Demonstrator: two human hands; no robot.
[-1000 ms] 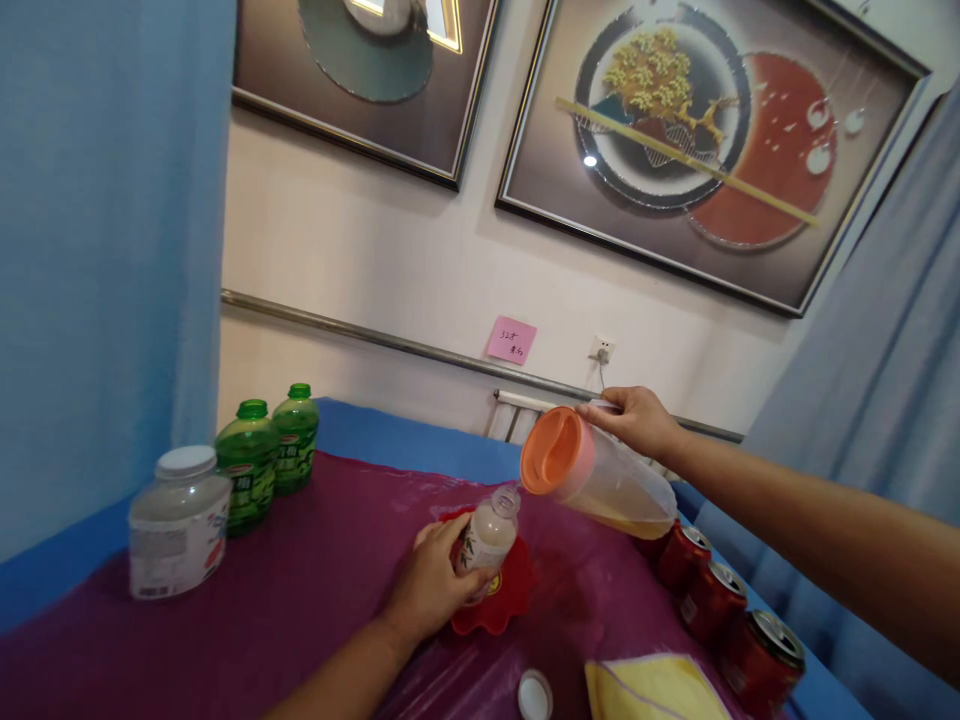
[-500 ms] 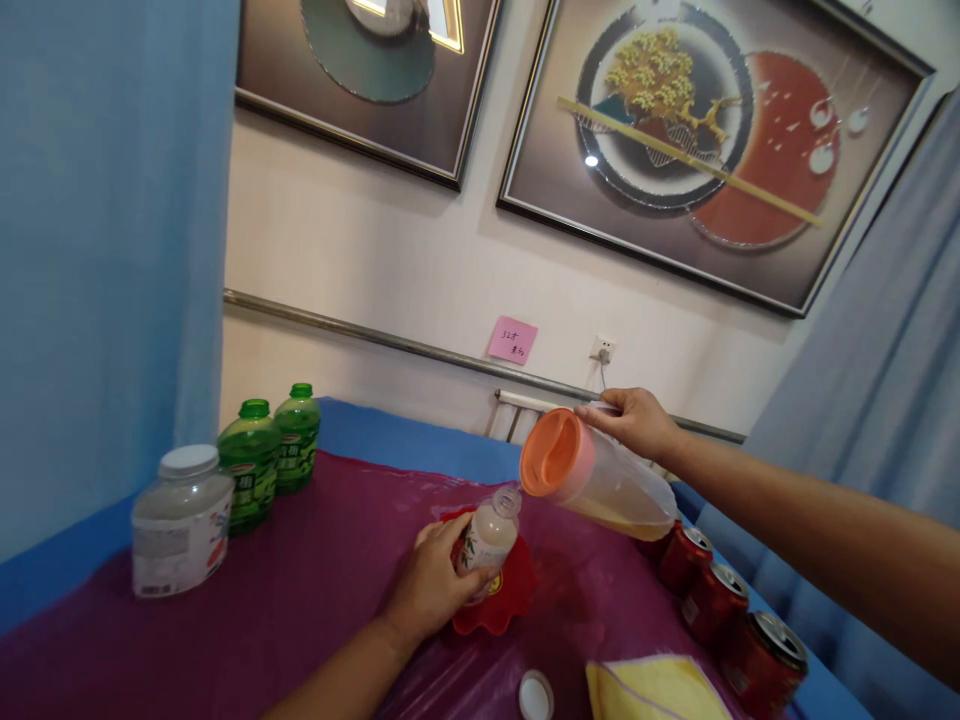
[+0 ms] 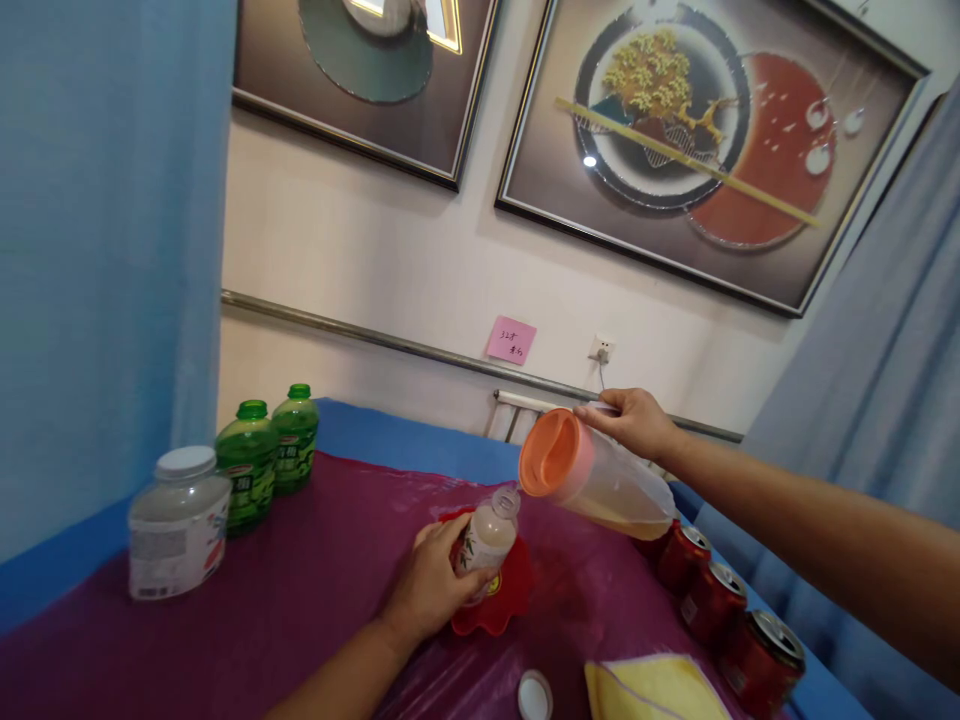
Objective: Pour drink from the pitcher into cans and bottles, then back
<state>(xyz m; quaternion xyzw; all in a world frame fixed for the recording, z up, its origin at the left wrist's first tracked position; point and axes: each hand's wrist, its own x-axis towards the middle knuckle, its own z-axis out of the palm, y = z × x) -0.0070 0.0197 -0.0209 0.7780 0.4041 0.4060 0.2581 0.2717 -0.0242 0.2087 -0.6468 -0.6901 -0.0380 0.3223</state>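
Observation:
My left hand point(image 3: 435, 580) is wrapped round a small clear bottle point(image 3: 489, 532) with a leaf-patterned label and an uncapped mouth. The bottle leans to the right and holds a pale, cloudy liquid. Beneath it lies a red scalloped dish point(image 3: 517, 590). My right hand point(image 3: 637, 422) grips the handle of a translucent plastic pitcher point(image 3: 619, 490) with an orange lid. The pitcher is tipped to the left, its lid edge close by the bottle's mouth, with yellowish liquid along its lower side. I cannot make out a stream between them.
At the left stand a white-capped jar point(image 3: 180, 525) and two green bottles point(image 3: 247, 470). Several opened red cans point(image 3: 761, 660) line the right edge. A white cap point(image 3: 535, 695) and a folded yellow cloth point(image 3: 656, 688) lie in front on the purple cover point(image 3: 315, 590).
Almost nothing differs. Both hands keep the bottle and the tipped pitcher in the same pose; the whole view has shifted very slightly.

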